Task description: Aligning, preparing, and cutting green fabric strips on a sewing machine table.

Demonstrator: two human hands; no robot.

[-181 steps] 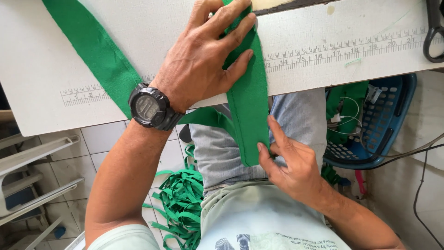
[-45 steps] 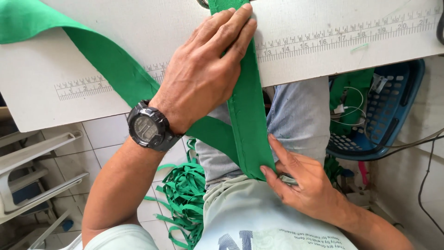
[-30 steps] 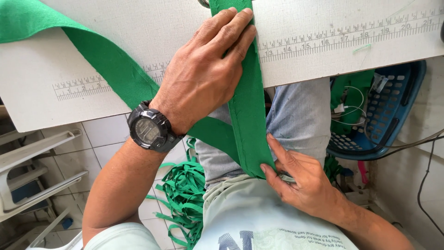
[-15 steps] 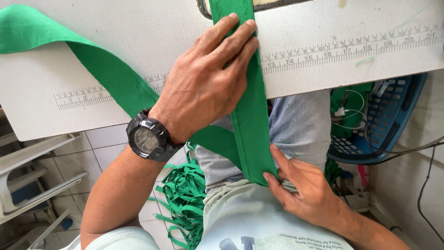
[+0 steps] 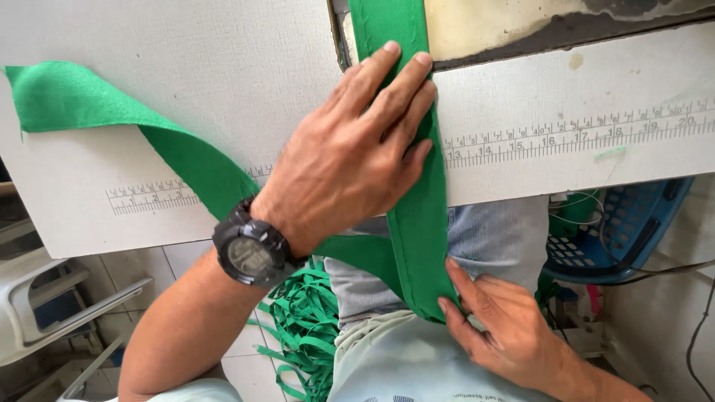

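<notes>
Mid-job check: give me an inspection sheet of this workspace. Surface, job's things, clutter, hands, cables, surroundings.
Surface: white table with printed ruler scale along its edge.
Job's things: green fabric strip, folded, running off the table edge onto the lap.
Clutter: pile of green strips on the floor.
Hands: left hand pressed flat on the strip on the table, with a black wristwatch; right hand pinching the strip's lower fold at the lap.
Cables: dark cable at right.
Surroundings: blue basket, tiled floor.
</notes>
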